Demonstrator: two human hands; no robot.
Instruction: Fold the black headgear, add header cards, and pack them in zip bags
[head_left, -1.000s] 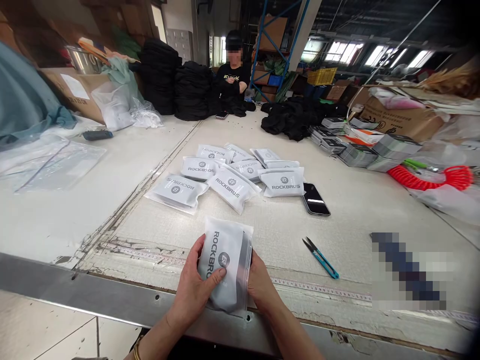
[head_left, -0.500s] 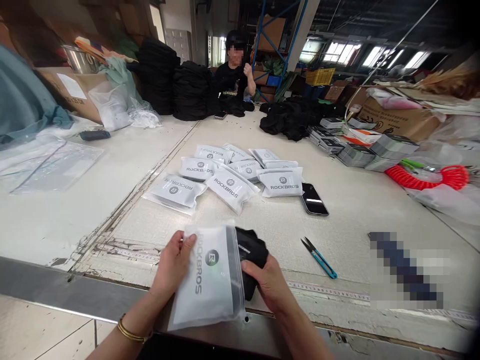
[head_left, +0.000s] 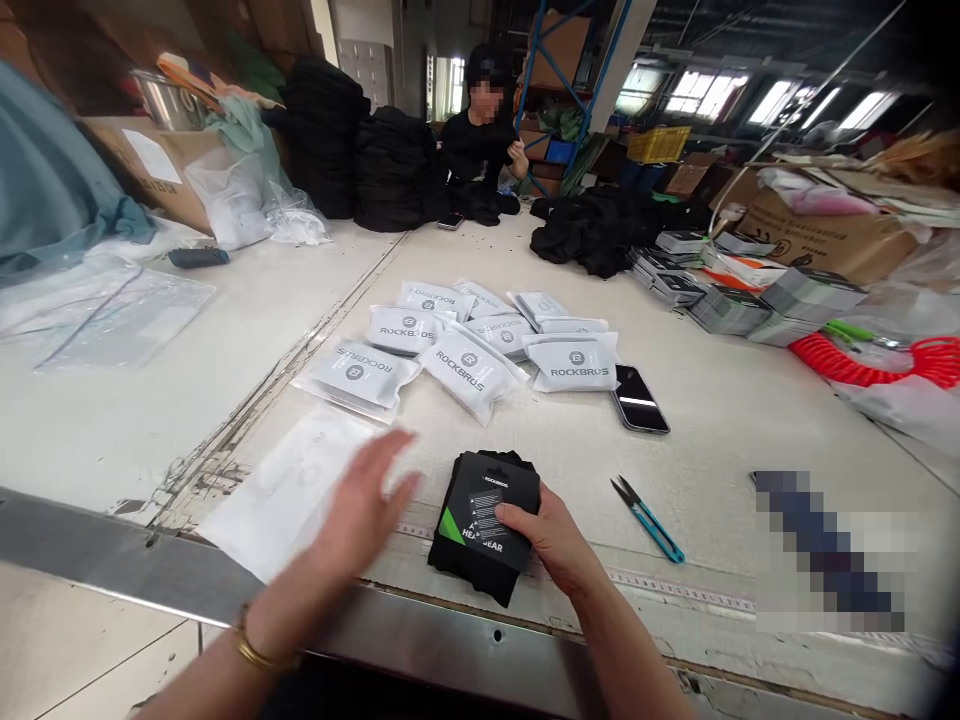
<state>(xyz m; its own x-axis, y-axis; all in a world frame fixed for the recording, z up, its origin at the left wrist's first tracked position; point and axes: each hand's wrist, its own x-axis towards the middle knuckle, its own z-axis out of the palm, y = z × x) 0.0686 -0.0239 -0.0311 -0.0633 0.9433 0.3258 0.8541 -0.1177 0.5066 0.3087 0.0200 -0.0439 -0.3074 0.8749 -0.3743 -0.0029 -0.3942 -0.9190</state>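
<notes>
My right hand (head_left: 551, 535) grips a folded black headgear (head_left: 472, 580) at its right side, thumb on top. A black cardboard label (head_left: 506, 545) with a green corner and white print wraps its upper face. My left hand (head_left: 364, 505), slightly blurred, is held with fingers apart and nothing in them, between the headgear and a flat frosted plastic bag (head_left: 274, 490). That bag lies at the left by the table's front edge, its print faint. Beyond the hands, several filled ROCKBROS bags (head_left: 469, 370) lie in a loose group.
Blue thread snips (head_left: 652, 525) and a phone (head_left: 641, 400) lie to the right. Stacks of cards (head_left: 814, 300), a red coiled hose (head_left: 847, 355) and black cloth (head_left: 592, 230) are farther back. Across the table sits a person (head_left: 476, 145) beside tall black cloth piles (head_left: 394, 165).
The frosted bag has left my hands and now lies flat at the left. My left hand has let go of it. The black headgear is outside the bag, label upward, in my right hand.
</notes>
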